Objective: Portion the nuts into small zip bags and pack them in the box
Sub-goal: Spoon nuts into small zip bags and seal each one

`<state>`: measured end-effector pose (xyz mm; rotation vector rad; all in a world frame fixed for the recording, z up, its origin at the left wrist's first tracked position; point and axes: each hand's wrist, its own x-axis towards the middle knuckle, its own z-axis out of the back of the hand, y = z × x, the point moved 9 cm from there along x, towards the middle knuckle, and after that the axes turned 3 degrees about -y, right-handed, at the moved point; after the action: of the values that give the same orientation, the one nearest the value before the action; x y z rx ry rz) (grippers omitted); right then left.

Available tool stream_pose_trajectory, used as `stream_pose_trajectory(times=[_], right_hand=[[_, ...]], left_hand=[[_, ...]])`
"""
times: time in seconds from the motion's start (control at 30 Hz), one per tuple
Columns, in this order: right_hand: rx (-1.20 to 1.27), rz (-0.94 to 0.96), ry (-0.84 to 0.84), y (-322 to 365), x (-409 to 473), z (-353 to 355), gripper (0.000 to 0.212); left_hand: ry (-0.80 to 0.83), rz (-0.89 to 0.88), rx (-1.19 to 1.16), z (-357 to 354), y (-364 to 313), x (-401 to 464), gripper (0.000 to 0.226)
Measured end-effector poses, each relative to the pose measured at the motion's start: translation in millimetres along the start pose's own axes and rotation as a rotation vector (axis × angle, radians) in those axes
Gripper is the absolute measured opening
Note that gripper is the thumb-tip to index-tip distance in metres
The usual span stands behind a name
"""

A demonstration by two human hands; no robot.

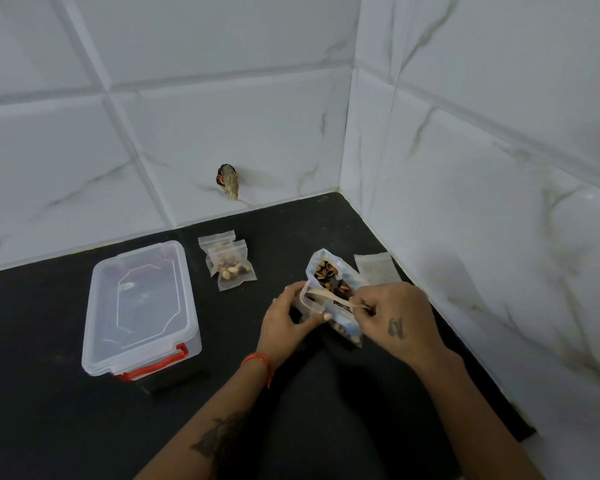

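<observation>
A large open pouch of mixed nuts [329,271] lies on the black counter near the right wall. My left hand [286,323] holds a small clear zip bag [307,304] open beside the pouch's mouth. My right hand [399,317] grips a light wooden spoon [329,296] whose bowl reaches into the small bag. Two filled small zip bags [232,268] lie overlapping further back on the counter. A clear plastic box [141,306] with red latches stands at the left, its lid on.
An empty small zip bag [376,270] lies flat behind the pouch by the right wall. White marble-look tiled walls [465,168] close the corner at the back and right. A damaged hole with wires [228,181] shows in the back wall.
</observation>
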<state>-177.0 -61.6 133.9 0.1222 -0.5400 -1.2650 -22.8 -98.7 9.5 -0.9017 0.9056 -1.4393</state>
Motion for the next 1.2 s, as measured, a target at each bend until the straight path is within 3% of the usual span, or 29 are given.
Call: stream_pose_trajectory(times=[0.07,0.2,0.27,0.5,0.83,1.2], right_hand=[[0.071,-0.05,-0.035,-9,0,4,0.006],[0.346,-0.331,-0.154,-46,1,18,0.009],[0.362,-0.424,-0.187,-63,1,15,0.005],[-0.116,-0.241,-0.134,-56,1,-19,0.01],[-0.044,-0.374,0.065,-60,1,-28,0.013],[0.672,-0.949,0.155,-87,-19,-76,0.004]], left_hand=[[-0.007,0.005,0.008,0,2,0,0.062],[-0.047,0.011,-0.006,0,4,-2,0.052],[-0.056,0.008,-0.008,0,5,-3,0.049],[-0.078,-0.003,0.055,-4,12,-4,0.06],[-0.073,-0.035,0.152,-7,11,-3,0.06],[0.001,-0.004,0.146,-13,13,0,0.066]])
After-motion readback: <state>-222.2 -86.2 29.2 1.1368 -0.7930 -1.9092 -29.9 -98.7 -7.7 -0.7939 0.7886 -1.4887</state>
